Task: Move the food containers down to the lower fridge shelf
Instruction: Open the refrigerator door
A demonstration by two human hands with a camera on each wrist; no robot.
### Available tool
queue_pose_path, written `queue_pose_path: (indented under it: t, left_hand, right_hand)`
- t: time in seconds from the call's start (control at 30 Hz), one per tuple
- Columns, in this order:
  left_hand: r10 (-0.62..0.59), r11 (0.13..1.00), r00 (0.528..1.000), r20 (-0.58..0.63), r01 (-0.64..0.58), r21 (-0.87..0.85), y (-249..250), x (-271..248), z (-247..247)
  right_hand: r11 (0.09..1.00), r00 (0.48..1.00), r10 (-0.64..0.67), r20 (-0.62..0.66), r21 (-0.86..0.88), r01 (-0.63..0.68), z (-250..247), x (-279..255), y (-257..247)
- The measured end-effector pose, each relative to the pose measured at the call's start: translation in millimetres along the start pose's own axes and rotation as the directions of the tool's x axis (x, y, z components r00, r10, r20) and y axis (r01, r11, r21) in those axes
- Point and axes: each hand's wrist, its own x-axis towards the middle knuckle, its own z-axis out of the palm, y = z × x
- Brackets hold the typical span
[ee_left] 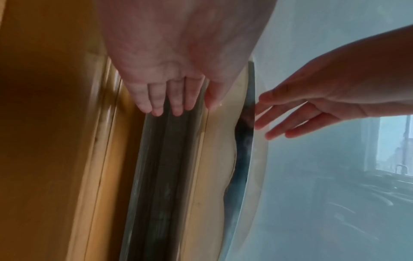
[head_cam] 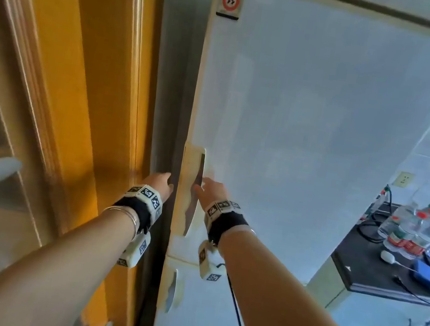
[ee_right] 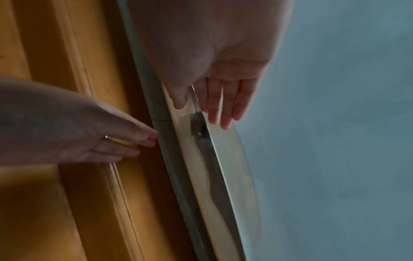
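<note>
Food containers out of sight behind shut fridge door (head_cam: 311, 121); right hand (head_cam: 211, 190), fingers straight, nears handle (head_cam: 189, 187) at door's left edge, left hand (head_cam: 159, 184) spread beside it: shallow grip could slip.

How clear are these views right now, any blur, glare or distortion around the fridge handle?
Head view: fairly sharp at the fridge handle, wide-angle bending at the edges, yellow door frame soft. Left wrist view: left hand close and blurred, fridge door hazy with reflections. Right wrist view: dim, motion-smeared, right hand soft.
</note>
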Motion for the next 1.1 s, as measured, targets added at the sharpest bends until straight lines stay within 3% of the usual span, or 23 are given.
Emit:
queue_pose_path:
  t: [0.23, 0.63, 0.77, 0.97, 1.1]
  left_hand:
    - [-0.031, 0.999, 0.998, 0.047, 0.03, 0.03, -5, 15, 10]
    - [-0.044, 0.999, 0.996, 0.074, 0.043, 0.015, -10, 10, 11]
    - [-0.043, 0.989, 0.995, 0.084, 0.055, -0.138, 1, 1, 2]
    - [0.05, 0.944, 0.999, 0.021, -0.04, -0.328, 17, -20, -8]
    - [0.01, 0.874, 0.999, -0.033, -0.025, -0.485, 23, -39, -11]
  right_hand:
    - [0.992, 1.0, 0.027, -0.012, 0.125, -0.025, 12, 35, 1]
    - [0.998, 0.997, -0.061, -0.051, -0.032, 0.059, 16, 25, 7]
    - [0.993, 0.996, -0.086, -0.006, -0.085, 0.085, 12, 11, 12]
    - [0.995, 0.999, -0.047, -0.012, -0.092, 0.046, 8, -23, 16]
    - [0.992, 0.989, -0.049, -0.14, -0.118, 0.033, -10, -50, 23]
